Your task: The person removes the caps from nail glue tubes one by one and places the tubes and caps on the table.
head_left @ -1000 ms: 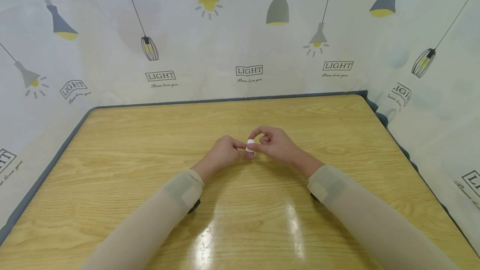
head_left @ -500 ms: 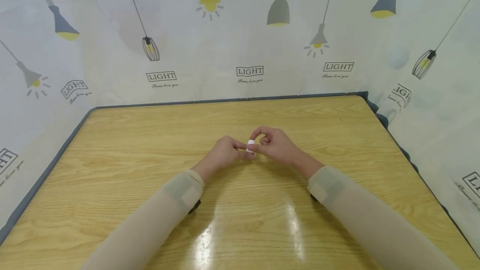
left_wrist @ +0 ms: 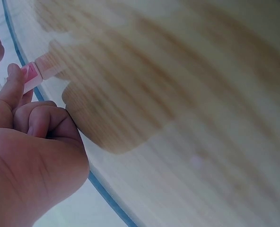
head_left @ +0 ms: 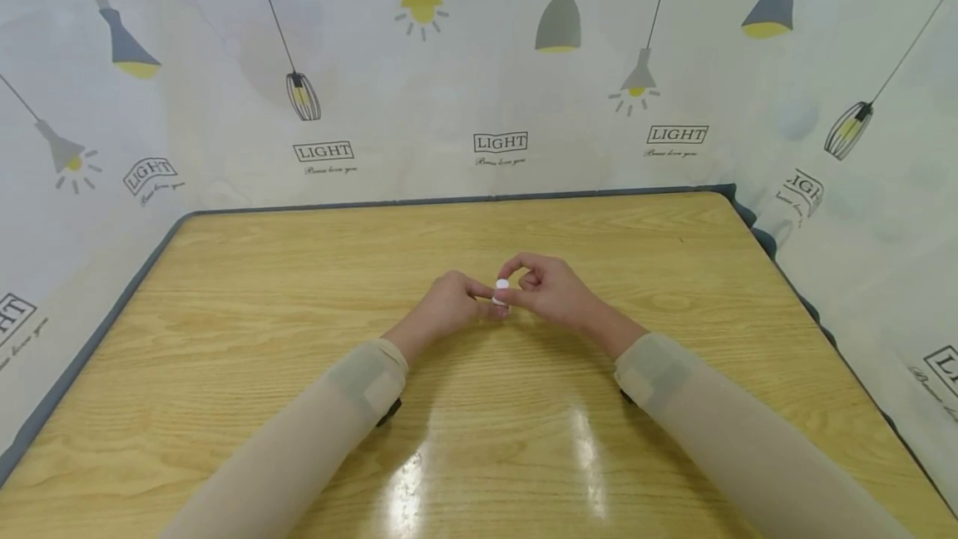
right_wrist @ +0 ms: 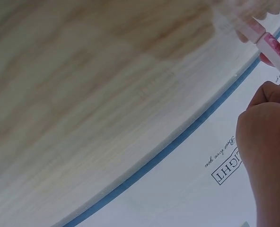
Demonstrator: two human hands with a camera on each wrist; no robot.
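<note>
A small clear bottle with a white cap (head_left: 502, 284) and a pink label stands upright on the table between both hands. My left hand (head_left: 451, 304) pinches the bottle's lower part from the left; the label (left_wrist: 32, 72) shows beside the fingertips in the left wrist view. From the right, my right hand (head_left: 552, 289) holds the cap between thumb and index finger. Its other fingers are curled in. In the right wrist view the bottle (right_wrist: 272, 47) sits at the upper right, partly covered by fingers.
The glossy wooden table (head_left: 494, 439) reflects the hands and light. A dark blue edging (head_left: 441, 202) borders it. Behind and at both sides hangs a pale curtain (head_left: 404, 81) printed with lamps and the word LIGHT.
Both hands keep their places on the bottle and cap. Only a very slight shift of the head view shows.
</note>
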